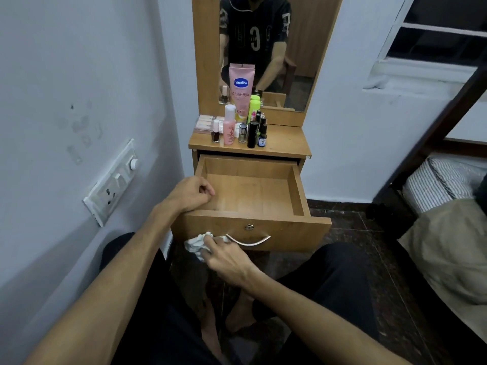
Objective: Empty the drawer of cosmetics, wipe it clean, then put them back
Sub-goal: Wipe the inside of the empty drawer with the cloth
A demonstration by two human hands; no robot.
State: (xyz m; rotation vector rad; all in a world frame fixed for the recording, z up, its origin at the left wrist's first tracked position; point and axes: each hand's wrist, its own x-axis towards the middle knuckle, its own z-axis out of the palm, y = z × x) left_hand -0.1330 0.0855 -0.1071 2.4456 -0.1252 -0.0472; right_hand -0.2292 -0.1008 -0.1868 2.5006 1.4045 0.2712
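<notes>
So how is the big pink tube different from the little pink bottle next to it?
The Vaseline tube is much taller and wider than the small pink bottle. The tube is flat, stands at the back against the mirror and widens toward its top; the bottle is round, stands nearer the front and has a white cap on top. The tube has big printed words; the bottle has a small picture. Both are pink and stand upright on the dresser top.

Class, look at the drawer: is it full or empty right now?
Empty. The pulled-out drawer shows only bare wooden floor; the cosmetics stand on the dresser top above it.
</notes>
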